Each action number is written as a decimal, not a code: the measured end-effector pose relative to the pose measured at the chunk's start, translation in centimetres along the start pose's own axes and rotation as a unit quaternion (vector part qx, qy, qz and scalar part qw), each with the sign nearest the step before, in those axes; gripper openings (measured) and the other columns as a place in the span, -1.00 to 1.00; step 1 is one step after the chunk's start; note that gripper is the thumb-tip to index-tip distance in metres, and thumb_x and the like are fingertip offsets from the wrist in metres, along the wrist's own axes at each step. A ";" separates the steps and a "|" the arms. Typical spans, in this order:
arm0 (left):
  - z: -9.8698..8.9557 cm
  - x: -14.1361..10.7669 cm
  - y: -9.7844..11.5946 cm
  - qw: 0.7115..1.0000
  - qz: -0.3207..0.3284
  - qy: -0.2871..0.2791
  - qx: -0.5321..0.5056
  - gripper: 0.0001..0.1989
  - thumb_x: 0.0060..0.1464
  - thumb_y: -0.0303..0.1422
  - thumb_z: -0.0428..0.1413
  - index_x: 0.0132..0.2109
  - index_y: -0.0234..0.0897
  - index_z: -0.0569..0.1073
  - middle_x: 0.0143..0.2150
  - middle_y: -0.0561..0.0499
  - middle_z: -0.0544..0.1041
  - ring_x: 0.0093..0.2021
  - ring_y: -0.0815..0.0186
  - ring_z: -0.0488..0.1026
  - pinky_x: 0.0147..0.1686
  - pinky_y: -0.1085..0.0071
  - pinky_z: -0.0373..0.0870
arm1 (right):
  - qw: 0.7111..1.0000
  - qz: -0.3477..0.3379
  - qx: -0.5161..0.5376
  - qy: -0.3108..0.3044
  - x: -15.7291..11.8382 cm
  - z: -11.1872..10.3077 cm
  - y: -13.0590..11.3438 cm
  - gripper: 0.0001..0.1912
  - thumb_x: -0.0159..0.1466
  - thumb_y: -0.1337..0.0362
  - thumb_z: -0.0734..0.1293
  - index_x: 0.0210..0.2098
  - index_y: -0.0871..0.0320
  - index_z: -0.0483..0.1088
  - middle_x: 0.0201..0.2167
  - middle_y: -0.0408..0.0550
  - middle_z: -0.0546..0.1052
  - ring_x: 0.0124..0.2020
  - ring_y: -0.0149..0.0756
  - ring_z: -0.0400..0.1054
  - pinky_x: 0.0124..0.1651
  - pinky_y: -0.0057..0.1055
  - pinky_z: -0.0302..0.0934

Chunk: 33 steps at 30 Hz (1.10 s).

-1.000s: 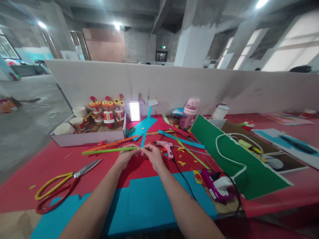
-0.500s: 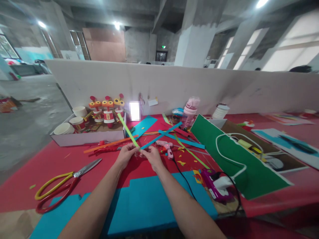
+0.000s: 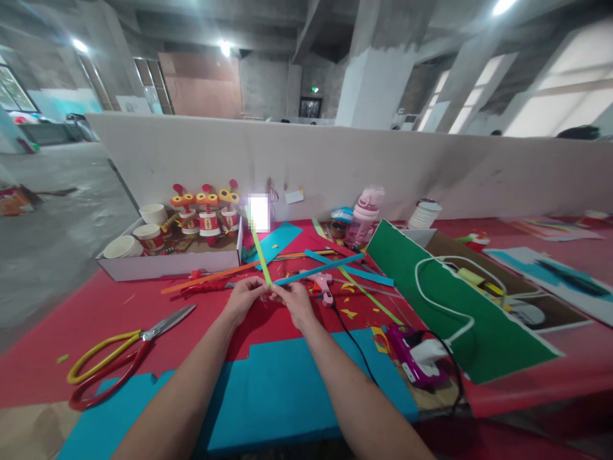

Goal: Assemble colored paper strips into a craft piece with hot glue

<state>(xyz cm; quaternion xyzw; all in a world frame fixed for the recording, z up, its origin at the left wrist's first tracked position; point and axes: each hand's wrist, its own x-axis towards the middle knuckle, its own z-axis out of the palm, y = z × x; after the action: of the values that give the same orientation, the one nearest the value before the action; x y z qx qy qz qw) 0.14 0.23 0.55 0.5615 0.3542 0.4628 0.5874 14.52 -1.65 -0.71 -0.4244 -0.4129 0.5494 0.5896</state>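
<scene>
A yellow-green paper strip [image 3: 260,249] and a blue paper strip [image 3: 320,269] meet at one end between my fingertips, forming a V. My left hand [image 3: 246,300] is closed in a pinch at the base of the yellow-green strip, which stands up and leans slightly left. My right hand [image 3: 294,303] pinches the blue strip's near end, and the strip reaches out to the right, above the pink glue gun [image 3: 324,289]. Fingertips of both hands nearly touch, so the exact join is hidden. Scissors [image 3: 152,333] with yellow and red handles lie left of my left hand.
A box [image 3: 167,268] at the left holds paper cups and several cup figures. Blue card [image 3: 287,377] lies under my forearms. To the right are a purple power socket [image 3: 412,358], a green-sided box [image 3: 460,313] and a pink bottle [image 3: 364,217]. Loose strips and scraps lie around the glue gun.
The yellow-green strip has swung right and stands more upright. The blue strip's far end has dropped and moved right. Both hands stay almost in place.
</scene>
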 end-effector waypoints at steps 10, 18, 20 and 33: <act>0.1 0.1 -0.3 1.000 -0.002 0.006 -0.003 -0.77 -0.10 -0.26 0.23 -0.43 -0.37 0.44 -0.54 0.02 0.46 -0.54 0.44 0.34 -0.49 0.52 0.26 | 0.998 -0.024 -0.058 0.023 -0.2 0.3 -0.3 -0.77 -0.02 0.15 0.41 -0.49 0.22 0.47 -0.61 -0.11 0.49 -0.54 -0.34 0.38 -0.38 -0.39 0.31; 0.2 0.0 0.2 0.999 -0.011 0.013 -0.027 -0.79 -0.13 -0.29 0.25 -0.43 -0.37 0.45 -0.55 0.03 0.46 -0.56 0.44 0.33 -0.52 0.51 0.26 | 1.000 -0.011 -0.005 -0.013 -0.1 0.2 -0.3 -0.81 -0.04 0.20 0.41 -0.49 0.21 0.46 -0.59 -0.12 0.50 -0.52 -0.36 0.38 -0.32 -0.39 0.30; 0.1 0.0 0.3 0.999 -0.010 0.016 -0.027 -0.80 -0.14 -0.31 0.25 -0.43 -0.37 0.45 -0.56 0.03 0.45 -0.56 0.44 0.33 -0.52 0.51 0.25 | 0.998 0.016 0.050 -0.029 0.1 0.2 -0.2 -0.79 -0.09 0.21 0.43 -0.49 0.21 0.45 -0.58 -0.13 0.50 -0.53 -0.38 0.37 -0.29 -0.37 0.31; 0.1 0.0 0.4 0.999 -0.021 0.021 -0.012 -0.80 -0.18 -0.32 0.27 -0.46 -0.37 0.44 -0.56 0.04 0.46 -0.58 0.46 0.33 -0.52 0.51 0.22 | 0.992 0.051 0.116 -0.015 -0.4 0.5 -0.6 -0.71 -0.14 0.17 0.50 -0.48 0.21 0.44 -0.58 -0.15 0.46 -0.55 -0.44 0.31 -0.27 -0.32 0.34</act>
<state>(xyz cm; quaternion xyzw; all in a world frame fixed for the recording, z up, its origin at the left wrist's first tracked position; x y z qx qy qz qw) 0.21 0.20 0.93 0.5366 0.3728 0.4664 0.5962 14.16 -2.03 0.01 -0.3654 -0.3324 0.6294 0.5999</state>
